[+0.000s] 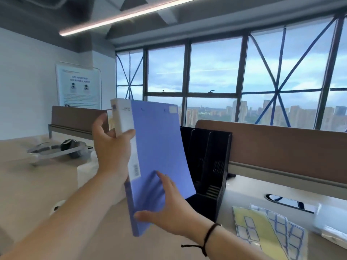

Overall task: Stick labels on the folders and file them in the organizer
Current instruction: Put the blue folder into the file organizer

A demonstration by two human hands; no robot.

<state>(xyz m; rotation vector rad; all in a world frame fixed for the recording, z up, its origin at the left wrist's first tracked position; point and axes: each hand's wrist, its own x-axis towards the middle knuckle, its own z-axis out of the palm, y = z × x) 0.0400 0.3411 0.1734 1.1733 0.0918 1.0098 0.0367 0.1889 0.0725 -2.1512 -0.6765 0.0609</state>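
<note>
The blue plastic folder (pixel 159 147) with a white spine carries a small pale label (pixel 173 109) at its top corner, a barcode strip near the spine, and print too small to read. It is held upright in the air, in front of the black slotted desk organizer (pixel 210 166). The left hand (pixel 112 147) grips the spine; the right hand (pixel 169 207), fingers spread, supports the lower cover. Sheets of blue-bordered labels (pixel 270 233) lie on the beige desk (pixel 244 196).

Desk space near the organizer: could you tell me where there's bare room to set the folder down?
Bare desk lies left of the blue folder, between your left forearm and the headset. Right of the black organizer it is crowded: label sheets cover the near corner, leaving a strip by the cable slot.
</note>
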